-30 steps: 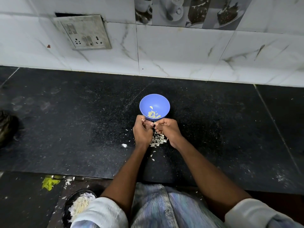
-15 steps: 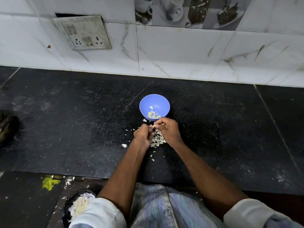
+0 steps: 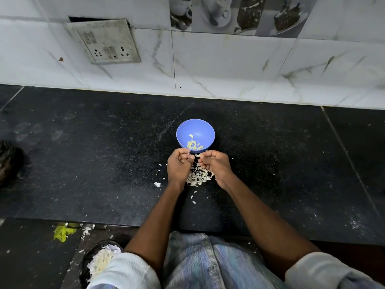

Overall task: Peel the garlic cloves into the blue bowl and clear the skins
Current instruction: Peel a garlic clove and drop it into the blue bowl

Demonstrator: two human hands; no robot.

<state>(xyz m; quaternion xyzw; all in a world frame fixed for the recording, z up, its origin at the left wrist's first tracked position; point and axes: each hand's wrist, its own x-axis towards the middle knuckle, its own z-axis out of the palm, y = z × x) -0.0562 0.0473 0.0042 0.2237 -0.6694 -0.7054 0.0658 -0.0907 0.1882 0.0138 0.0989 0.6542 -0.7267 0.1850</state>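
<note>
Several pale peeled cloves [image 3: 194,144] lie in blue bowl [image 3: 205,130].

Blue bowl [image 3: 195,130] upright (peeled cloves [image 3: 194,144] inside), skins [image 3: 199,176] just beside.

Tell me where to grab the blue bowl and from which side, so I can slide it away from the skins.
Pinch the far rim of the blue bowl, coming from the wall side. It stands upright and open, so the rim is free there, while both hands and the skin pile crowd its near edge. Keep it level: peeled cloves lie inside.
</note>
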